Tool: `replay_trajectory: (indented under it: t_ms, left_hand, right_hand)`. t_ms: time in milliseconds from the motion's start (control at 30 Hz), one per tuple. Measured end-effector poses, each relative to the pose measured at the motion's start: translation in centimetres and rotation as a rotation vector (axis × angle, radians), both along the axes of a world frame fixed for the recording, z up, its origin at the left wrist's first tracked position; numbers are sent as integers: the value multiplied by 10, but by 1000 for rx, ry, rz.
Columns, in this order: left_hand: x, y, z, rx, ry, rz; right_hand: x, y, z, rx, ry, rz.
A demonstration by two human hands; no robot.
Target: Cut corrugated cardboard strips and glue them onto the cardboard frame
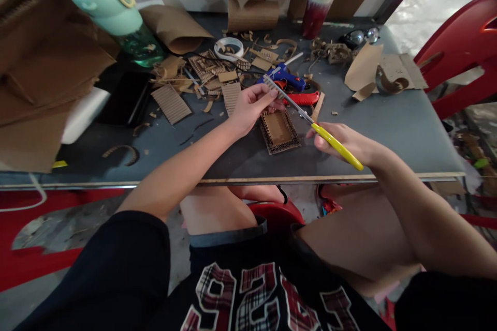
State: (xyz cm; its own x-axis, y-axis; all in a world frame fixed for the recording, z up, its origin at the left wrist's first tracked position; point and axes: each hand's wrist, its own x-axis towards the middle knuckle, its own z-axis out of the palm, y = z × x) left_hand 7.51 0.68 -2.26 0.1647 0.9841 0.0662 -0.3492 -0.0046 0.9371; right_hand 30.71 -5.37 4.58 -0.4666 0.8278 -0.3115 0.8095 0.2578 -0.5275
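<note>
Your left hand (250,108) pinches a cardboard strip (267,81) while your right hand (344,139) grips the scissors (319,130), long axis slanting forward-left, blades (293,103) at the strip, contact unclear.

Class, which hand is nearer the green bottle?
Left. The left hand is rightward of the green bottle, towards the person; the right hand is farther right, at the yellow handle.
</note>
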Motion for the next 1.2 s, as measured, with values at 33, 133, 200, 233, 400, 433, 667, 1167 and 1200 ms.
replay_trajectory:
  t_ms: [33, 133, 200, 233, 400, 433, 667, 1167, 1200]
  left_hand:
    - [0, 0, 0, 13, 0, -5]
    - [1, -2, 1, 27, 17, -10]
    - [1, -2, 0, 28, 41, -4]
    - [1, -2, 0, 31, 55, -2]
    - [-1, 0, -4, 81, 60, -11]
    - [-1, 1, -5, 96, 50, -16]
    - [-1, 5, -12, 156, 43, -19]
    - [-3, 1, -8, 104, 47, -21]
    - [-3, 1, -8, 105, 48, -18]
  right_hand:
    - [0, 0, 1, -15, -8, 16]
    - [-1, -1, 3, -34, -21, 18]
    - [-2, -1, 4, -27, -18, 9]
    - [-3, -2, 4, -19, -19, 4]
    - [-4, -1, 2, -10, -65, -31]
    - [-4, -1, 2, -2, -80, -37]
    - [-7, 0, 1, 13, -140, -71]
    - [-1, -2, -2, -51, -55, -69]
    - [-1, -2, -1, -45, -45, -47]
